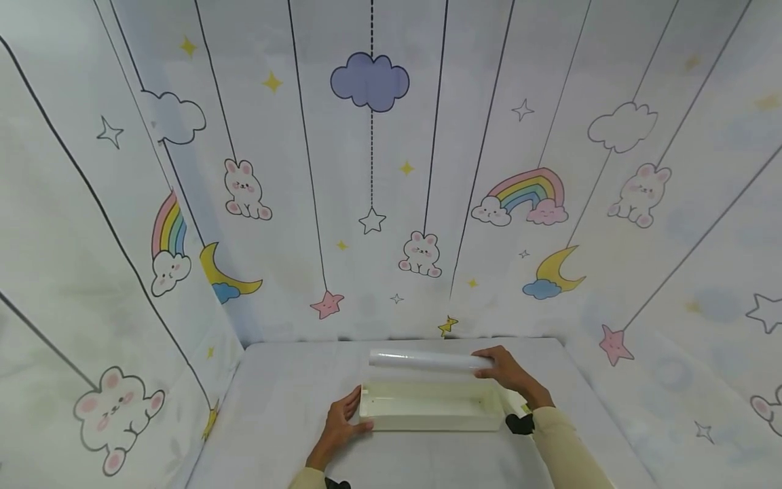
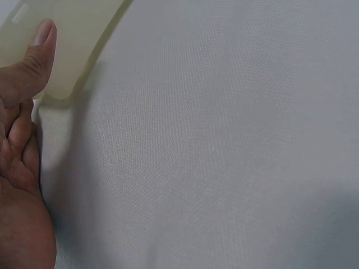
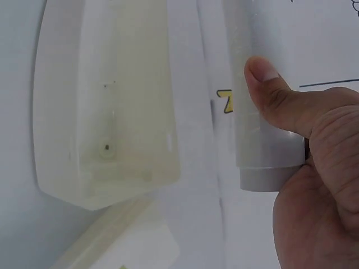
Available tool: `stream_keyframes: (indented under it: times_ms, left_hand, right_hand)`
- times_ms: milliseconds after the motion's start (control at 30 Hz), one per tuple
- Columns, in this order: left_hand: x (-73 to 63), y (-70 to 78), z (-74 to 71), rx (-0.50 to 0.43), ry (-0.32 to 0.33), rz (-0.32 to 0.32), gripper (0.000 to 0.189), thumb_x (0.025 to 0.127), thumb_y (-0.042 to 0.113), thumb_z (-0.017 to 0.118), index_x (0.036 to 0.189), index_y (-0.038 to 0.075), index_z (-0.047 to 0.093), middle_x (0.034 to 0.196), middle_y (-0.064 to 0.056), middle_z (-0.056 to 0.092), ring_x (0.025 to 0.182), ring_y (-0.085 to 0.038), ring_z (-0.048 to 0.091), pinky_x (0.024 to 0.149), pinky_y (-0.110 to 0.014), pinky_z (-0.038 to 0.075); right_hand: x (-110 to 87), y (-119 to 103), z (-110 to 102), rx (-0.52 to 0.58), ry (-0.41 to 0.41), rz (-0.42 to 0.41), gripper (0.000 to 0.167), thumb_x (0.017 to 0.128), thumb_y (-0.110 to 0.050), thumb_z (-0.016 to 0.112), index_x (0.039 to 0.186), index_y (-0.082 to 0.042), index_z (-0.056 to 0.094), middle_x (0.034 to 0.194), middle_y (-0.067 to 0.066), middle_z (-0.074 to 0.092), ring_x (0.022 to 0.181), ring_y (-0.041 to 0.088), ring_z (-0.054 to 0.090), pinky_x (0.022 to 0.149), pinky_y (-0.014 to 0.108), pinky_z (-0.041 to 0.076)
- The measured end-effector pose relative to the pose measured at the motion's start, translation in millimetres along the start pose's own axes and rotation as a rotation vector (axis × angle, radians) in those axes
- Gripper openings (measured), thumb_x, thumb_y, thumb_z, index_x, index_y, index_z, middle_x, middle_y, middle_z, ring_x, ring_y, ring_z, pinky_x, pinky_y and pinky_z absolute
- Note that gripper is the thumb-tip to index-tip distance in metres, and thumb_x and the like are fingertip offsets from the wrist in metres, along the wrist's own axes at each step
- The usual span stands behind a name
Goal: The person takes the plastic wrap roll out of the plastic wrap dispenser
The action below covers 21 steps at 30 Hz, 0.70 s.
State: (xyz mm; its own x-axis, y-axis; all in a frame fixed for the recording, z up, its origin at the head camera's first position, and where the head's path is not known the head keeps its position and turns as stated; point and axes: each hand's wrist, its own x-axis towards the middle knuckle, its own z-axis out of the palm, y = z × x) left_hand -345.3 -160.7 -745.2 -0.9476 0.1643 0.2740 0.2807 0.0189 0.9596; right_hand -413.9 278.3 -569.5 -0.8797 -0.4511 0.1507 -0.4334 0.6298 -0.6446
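My left hand (image 1: pixel 343 426) holds the left end of a long, cream plastic open-topped box (image 1: pixel 427 422), thumb on its front. In the left wrist view the thumb lies on the box's pale wall (image 2: pixel 73 39), while the other fingers are partly out of sight. My right hand (image 1: pixel 512 372) grips the right end of a glossy whitish roll (image 1: pixel 421 360), which looks like cling film. The roll is above and behind the box, apart from it. In the right wrist view its core end (image 3: pixel 261 179) sticks out below the film, and the box's inside shows small holes.
Beside the box's right end lies another cream plastic piece (image 3: pixel 126 241), partly hidden by the right arm in the head view. A white cloth (image 1: pixel 281 387) covers the table. Printed fabric walls (image 1: pixel 293 204) rise at the back and both sides.
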Motion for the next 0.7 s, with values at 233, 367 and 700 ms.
stream_keyframes:
  times_ms: [233,367,700]
  left_hand:
    - [-0.1,2.5,-2.9,0.034,-0.019,-0.004,0.103,0.081,0.018,0.098,0.159,-0.016,0.040,0.164,-0.035,0.041,0.152,-0.024,0.052,0.112,-0.008,0.044]
    - [0.6,3.9,-4.2,0.028,-0.016,-0.037,0.106,0.079,0.019,0.100,0.159,-0.016,0.040,0.165,-0.034,0.041,0.152,-0.020,0.051,0.112,-0.006,0.043]
    - [0.3,1.5,-2.9,-0.034,-0.027,-0.078,0.108,0.078,0.017,0.100,0.161,-0.013,0.038,0.168,-0.028,0.040,0.154,-0.019,0.048,0.112,-0.005,0.041]
  right_hand:
    - [9.4,-0.3,-1.8,0.002,0.025,0.014,0.044,0.088,-0.005,0.088,0.125,0.015,0.074,0.126,0.033,0.075,0.110,0.044,0.075,0.093,0.044,0.063]
    - [13.1,1.4,-3.0,0.013,0.027,-0.017,0.043,0.086,-0.004,0.089,0.123,0.015,0.075,0.122,0.032,0.077,0.108,0.045,0.074,0.092,0.044,0.063]
    - [19.9,5.6,-0.9,-0.052,0.073,0.028,0.045,0.085,-0.005,0.090,0.124,0.012,0.076,0.124,0.031,0.075,0.104,0.037,0.066,0.092,0.042,0.055]
